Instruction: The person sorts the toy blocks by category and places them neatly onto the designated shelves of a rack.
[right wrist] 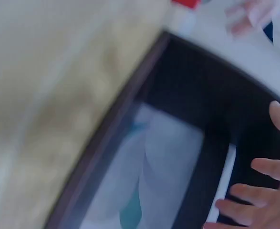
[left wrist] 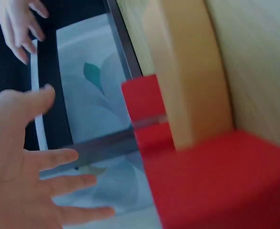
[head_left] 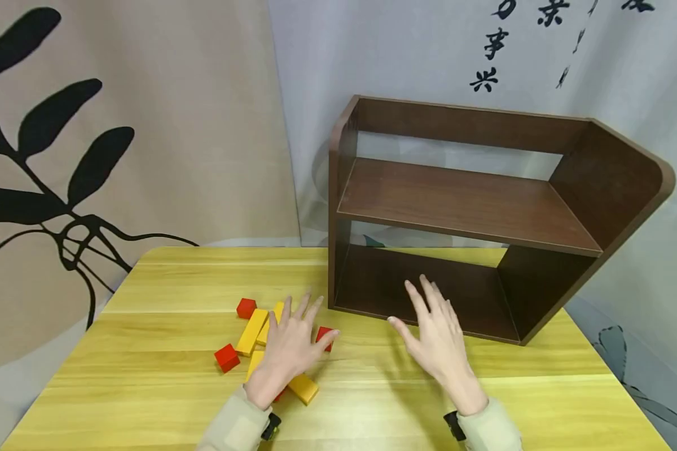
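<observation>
My left hand (head_left: pixel 290 341) hovers with fingers spread over a scatter of red and yellow wooden blocks on the yellow table (head_left: pixel 146 376). Long yellow blocks (head_left: pixel 252 331) and a red cube (head_left: pixel 226 357) lie to its left; another red cube (head_left: pixel 324 336) shows beside the thumb. In the left wrist view a red block (left wrist: pixel 216 181) and a yellow block (left wrist: pixel 192 81) loom close by the open left hand (left wrist: pixel 30 167). My right hand (head_left: pixel 437 338), fingers straight and spread, is in front of the dark brown shelf unit (head_left: pixel 468 207), holding nothing. The right wrist view shows right fingertips (right wrist: pixel 254 200) near the shelf frame (right wrist: pixel 120 143).
The two-tier shelf stands at the back right of the table, its lower bay open toward me. A red cube (head_left: pixel 246 307) lies farther back. Printed fabric backdrops hang behind the table. The table's front and left edges are near.
</observation>
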Motion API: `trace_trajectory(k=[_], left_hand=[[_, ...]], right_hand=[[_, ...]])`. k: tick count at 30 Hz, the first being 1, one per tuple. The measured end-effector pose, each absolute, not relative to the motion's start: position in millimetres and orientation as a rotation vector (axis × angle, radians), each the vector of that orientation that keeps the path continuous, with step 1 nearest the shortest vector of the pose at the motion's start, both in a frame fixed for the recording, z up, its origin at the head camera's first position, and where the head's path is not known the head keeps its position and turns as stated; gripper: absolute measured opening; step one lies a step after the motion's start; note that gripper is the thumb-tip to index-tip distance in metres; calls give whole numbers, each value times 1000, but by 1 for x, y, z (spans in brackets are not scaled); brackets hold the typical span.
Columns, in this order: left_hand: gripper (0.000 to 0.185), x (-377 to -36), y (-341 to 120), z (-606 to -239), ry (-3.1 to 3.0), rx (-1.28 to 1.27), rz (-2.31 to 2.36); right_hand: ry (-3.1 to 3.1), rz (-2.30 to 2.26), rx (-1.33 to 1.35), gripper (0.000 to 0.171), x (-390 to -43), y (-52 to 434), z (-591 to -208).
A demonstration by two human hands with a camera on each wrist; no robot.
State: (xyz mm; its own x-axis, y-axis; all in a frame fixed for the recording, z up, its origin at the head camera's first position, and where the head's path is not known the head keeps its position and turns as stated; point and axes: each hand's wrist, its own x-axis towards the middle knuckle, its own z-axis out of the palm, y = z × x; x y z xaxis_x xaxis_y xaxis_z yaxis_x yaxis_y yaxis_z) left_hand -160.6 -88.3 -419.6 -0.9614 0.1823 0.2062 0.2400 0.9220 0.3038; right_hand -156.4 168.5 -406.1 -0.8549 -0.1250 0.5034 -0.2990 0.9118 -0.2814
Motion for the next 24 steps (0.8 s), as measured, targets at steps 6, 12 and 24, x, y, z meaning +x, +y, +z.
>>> trace_trajectory(k=[6, 12, 24], left_hand=[[49, -168, -116, -421, -2761, -353, -599], [41, -184, -169, -424, -2764, -323, -806], [47, -212, -245, -449, -2819, -333, -1273]], right_hand=[[-2267, 566, 102, 46, -163, 226, -378], [-2075, 595, -168, 34, -152, 290, -352], [-2221, 660, -440, 44, -146, 356, -348]])
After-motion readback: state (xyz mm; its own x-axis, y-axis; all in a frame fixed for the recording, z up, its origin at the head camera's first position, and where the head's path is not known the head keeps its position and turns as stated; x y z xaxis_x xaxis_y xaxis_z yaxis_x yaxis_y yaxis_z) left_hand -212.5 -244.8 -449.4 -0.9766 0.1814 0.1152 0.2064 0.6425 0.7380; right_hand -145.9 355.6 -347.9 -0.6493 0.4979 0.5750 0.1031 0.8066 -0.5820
